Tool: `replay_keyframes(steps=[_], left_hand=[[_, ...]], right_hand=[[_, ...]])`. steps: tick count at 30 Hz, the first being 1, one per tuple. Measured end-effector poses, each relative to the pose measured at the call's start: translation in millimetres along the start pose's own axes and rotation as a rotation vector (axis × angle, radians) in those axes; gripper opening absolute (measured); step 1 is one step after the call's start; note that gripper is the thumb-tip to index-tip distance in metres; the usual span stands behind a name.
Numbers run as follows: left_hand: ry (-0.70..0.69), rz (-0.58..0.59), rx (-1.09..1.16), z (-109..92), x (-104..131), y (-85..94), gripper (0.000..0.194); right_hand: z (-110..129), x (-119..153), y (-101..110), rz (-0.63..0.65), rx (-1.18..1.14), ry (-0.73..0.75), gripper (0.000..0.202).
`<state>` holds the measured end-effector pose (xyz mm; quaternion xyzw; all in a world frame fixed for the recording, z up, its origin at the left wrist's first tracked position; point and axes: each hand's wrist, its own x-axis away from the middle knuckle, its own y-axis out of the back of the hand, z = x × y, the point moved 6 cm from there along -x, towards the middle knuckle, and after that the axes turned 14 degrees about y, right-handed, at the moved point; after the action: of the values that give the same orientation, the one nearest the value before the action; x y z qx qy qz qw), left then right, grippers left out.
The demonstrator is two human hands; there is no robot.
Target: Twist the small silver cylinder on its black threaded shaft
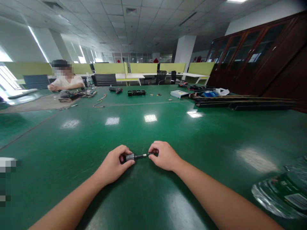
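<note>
My left hand [117,165] is closed around a small silver-grey cylinder [130,157] from which a thin dark shaft [139,156] with a bright tip sticks out to the right; its exact kind does not show. Facing it, my right hand [164,155] pinches a small dark ridged piece [151,153] between thumb and fingers, partly hidden by them. A narrow gap separates the shaft's tip from that piece. Both hands are just above or on the green tabletop [134,198]; whether they touch it is hard to tell.
Large plastic bottle [283,191] at right. Across the table are a power drill [115,90], a black slotted block [136,93], a cord [99,101], a white box [179,94] and long dark rails [240,101]. A person [68,80] sits far left behind a tool pile [69,95].
</note>
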<state>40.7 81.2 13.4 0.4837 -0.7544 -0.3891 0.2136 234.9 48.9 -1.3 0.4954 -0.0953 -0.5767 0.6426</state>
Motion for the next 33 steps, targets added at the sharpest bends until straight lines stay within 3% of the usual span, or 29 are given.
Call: replay_keyframes(steps=[9,20,26,33], left_hand=[[0.003,0.012,0.01,1,0,0.7,0.017],[-0.077,0.066,0.05,-1,1,-5.7,0.02],[-0.072,0.095,0.058,-3,2,-6.0,0.015],[-0.063,0.094,0.05,-2,2,-5.4,0.016]], right_hand=[[2,0,2,0.007,0.012,0.041,0.007],[25,-1,-14,0.036,-0.156,0.183,0.024],[28,-1,-13,0.059,-0.119,0.215,0.014],[32,-1,-13,0.073,-0.099,0.241,0.017]])
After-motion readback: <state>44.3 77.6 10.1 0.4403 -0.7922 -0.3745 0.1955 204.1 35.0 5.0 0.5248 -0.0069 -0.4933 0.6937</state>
